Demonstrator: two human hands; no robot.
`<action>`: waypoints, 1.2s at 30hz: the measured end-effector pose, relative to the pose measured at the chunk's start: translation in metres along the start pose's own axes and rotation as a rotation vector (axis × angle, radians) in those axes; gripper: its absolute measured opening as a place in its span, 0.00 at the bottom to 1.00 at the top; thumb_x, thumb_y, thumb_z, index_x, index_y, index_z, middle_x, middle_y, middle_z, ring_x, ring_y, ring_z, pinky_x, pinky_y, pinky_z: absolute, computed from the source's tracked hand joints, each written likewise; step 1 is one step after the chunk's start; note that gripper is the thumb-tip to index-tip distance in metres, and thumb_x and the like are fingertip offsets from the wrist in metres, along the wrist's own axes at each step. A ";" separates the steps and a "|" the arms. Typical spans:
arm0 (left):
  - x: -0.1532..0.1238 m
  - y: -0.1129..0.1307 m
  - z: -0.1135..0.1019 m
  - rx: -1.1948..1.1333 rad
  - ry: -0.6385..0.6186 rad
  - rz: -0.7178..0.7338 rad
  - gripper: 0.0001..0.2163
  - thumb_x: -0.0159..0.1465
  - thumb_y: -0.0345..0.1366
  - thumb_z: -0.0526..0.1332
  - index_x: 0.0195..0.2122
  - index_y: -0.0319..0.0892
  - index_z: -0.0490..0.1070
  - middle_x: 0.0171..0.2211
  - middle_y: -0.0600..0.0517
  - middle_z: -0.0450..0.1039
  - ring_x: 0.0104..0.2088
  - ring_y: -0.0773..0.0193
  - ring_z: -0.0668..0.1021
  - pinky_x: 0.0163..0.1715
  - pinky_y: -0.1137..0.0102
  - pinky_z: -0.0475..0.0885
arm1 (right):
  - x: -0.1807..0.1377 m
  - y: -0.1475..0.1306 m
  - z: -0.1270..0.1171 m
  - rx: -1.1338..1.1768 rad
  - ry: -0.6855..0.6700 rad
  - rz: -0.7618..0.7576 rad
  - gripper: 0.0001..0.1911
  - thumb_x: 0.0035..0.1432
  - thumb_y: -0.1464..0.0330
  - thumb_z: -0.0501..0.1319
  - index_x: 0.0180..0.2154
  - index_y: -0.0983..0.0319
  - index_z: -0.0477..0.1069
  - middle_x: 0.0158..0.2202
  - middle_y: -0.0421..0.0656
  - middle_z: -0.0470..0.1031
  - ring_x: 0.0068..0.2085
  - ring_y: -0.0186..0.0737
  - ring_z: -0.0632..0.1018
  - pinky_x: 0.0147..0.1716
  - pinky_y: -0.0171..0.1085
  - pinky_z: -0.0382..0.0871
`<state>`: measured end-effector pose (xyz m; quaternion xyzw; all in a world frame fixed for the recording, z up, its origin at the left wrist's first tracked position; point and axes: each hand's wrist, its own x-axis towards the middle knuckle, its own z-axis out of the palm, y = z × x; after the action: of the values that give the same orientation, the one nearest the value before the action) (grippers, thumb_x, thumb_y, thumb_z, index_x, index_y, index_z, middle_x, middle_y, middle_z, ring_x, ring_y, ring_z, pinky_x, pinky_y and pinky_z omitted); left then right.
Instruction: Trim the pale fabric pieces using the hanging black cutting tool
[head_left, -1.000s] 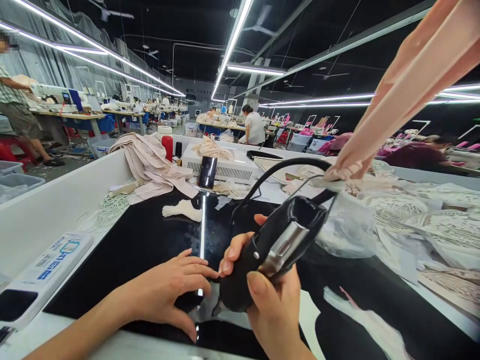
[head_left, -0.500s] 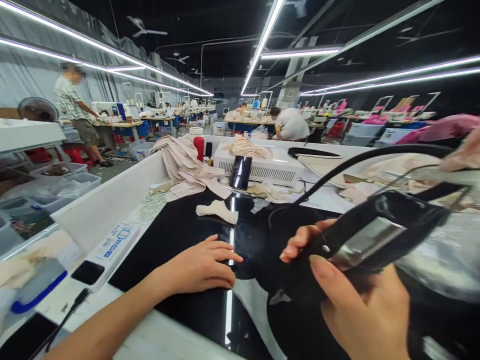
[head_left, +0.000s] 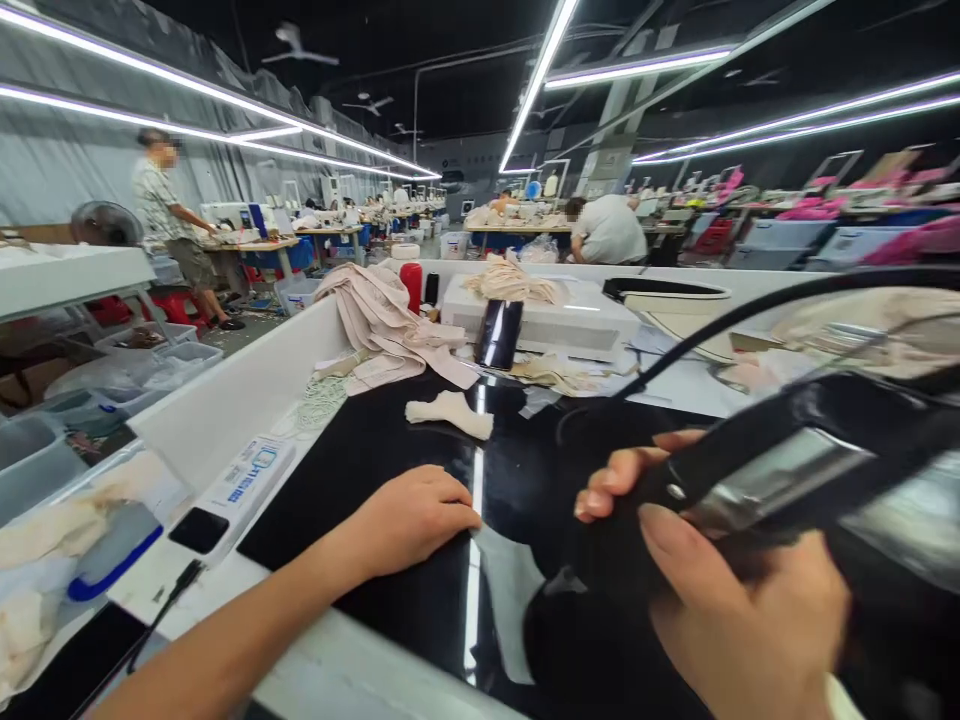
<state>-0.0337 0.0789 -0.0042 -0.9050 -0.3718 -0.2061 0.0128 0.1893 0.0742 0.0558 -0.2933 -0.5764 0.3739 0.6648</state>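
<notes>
My left hand (head_left: 424, 515) rests on the glossy black board (head_left: 360, 450), its fingers drawn together at the top end of a thin white fabric piece (head_left: 510, 585). The fingertips are partly hidden. In my right hand (head_left: 739, 610) is a black corded tool (head_left: 810, 450) with a silver metal plate, which looks like an electric iron. Its dark rounded lower part overlaps the right edge of the fabric piece; the underside is hidden and blurred. A small cream cloth scrap (head_left: 450, 412) lies on the board beyond my left hand.
A phone (head_left: 498, 335) leans on a white vented box (head_left: 577, 325) at the back. Pale fabric strips (head_left: 390, 330) are heaped to its left, near a red thread cone (head_left: 410, 288). A black cable (head_left: 705, 325) arches on the right. Co-workers sit and stand farther off.
My left hand's spread fingers have drawn together at the fabric piece's top end. The black tool stays in my right hand, shifted slightly right in view; the whole view has shifted a little too.
</notes>
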 end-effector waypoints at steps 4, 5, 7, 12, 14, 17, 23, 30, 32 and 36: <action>-0.007 -0.001 -0.003 -0.087 0.023 0.000 0.13 0.73 0.27 0.52 0.48 0.42 0.75 0.46 0.48 0.78 0.46 0.59 0.79 0.59 0.53 0.67 | -0.001 -0.009 0.011 0.069 0.020 0.016 0.19 0.53 0.63 0.71 0.45 0.54 0.67 0.32 0.36 0.74 0.27 0.36 0.76 0.28 0.38 0.76; -0.008 -0.001 -0.004 -0.104 0.025 -0.004 0.14 0.73 0.27 0.50 0.49 0.42 0.75 0.46 0.48 0.78 0.47 0.59 0.79 0.60 0.51 0.66 | -0.001 -0.009 0.013 0.070 0.024 0.001 0.19 0.54 0.64 0.71 0.44 0.54 0.67 0.32 0.36 0.74 0.27 0.35 0.76 0.28 0.37 0.75; -0.009 0.000 -0.006 -0.122 0.035 -0.014 0.14 0.74 0.29 0.50 0.50 0.43 0.74 0.47 0.48 0.78 0.48 0.59 0.79 0.61 0.50 0.65 | -0.001 -0.009 0.015 0.083 0.028 -0.018 0.17 0.55 0.66 0.69 0.43 0.55 0.66 0.32 0.35 0.75 0.28 0.34 0.76 0.28 0.36 0.74; -0.007 0.017 -0.009 -0.251 0.023 -0.055 0.11 0.73 0.36 0.56 0.52 0.44 0.74 0.49 0.49 0.77 0.51 0.59 0.77 0.60 0.59 0.69 | -0.002 -0.010 0.020 0.107 0.037 -0.020 0.15 0.55 0.69 0.68 0.41 0.55 0.65 0.31 0.34 0.74 0.27 0.33 0.75 0.28 0.35 0.73; -0.006 0.025 -0.010 -0.327 -0.026 -0.049 0.13 0.70 0.37 0.60 0.54 0.44 0.73 0.52 0.47 0.75 0.53 0.58 0.76 0.57 0.61 0.71 | -0.003 -0.010 0.022 0.120 0.040 -0.021 0.15 0.55 0.70 0.67 0.41 0.55 0.65 0.31 0.34 0.74 0.27 0.33 0.75 0.29 0.35 0.73; -0.005 0.032 -0.012 -0.383 -0.141 -0.041 0.19 0.66 0.39 0.67 0.57 0.45 0.71 0.55 0.47 0.72 0.56 0.55 0.73 0.59 0.60 0.69 | -0.006 -0.011 0.026 0.165 0.019 -0.013 0.14 0.54 0.71 0.67 0.40 0.56 0.64 0.30 0.34 0.73 0.27 0.32 0.74 0.29 0.35 0.73; -0.005 0.031 -0.013 -0.349 -0.324 -0.050 0.30 0.59 0.47 0.71 0.61 0.47 0.68 0.61 0.44 0.67 0.64 0.46 0.65 0.65 0.50 0.61 | -0.013 -0.009 0.028 0.152 -0.016 0.031 0.19 0.51 0.72 0.69 0.41 0.55 0.63 0.32 0.34 0.73 0.28 0.33 0.75 0.30 0.37 0.74; -0.008 0.029 -0.014 -0.388 -0.332 -0.058 0.31 0.59 0.47 0.71 0.63 0.49 0.67 0.63 0.44 0.66 0.63 0.45 0.66 0.64 0.49 0.62 | -0.013 -0.009 0.028 0.125 -0.015 0.032 0.19 0.52 0.70 0.69 0.41 0.55 0.62 0.32 0.35 0.72 0.28 0.34 0.74 0.29 0.37 0.74; -0.008 0.029 -0.014 -0.395 -0.337 -0.061 0.32 0.59 0.47 0.72 0.63 0.49 0.67 0.63 0.44 0.66 0.63 0.45 0.67 0.65 0.47 0.59 | -0.013 -0.009 0.028 0.126 -0.020 0.025 0.19 0.52 0.71 0.69 0.41 0.55 0.62 0.32 0.34 0.72 0.28 0.33 0.74 0.29 0.37 0.73; -0.008 0.029 -0.016 -0.403 -0.348 -0.071 0.32 0.58 0.45 0.72 0.63 0.49 0.67 0.64 0.45 0.65 0.65 0.45 0.64 0.66 0.47 0.58 | -0.015 -0.008 0.027 0.093 -0.018 0.016 0.17 0.54 0.72 0.66 0.42 0.55 0.62 0.32 0.35 0.72 0.28 0.34 0.75 0.31 0.38 0.74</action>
<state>-0.0248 0.0498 0.0108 -0.8974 -0.3516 -0.1175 -0.2393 0.1628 0.0564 0.0591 -0.2632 -0.5619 0.4082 0.6696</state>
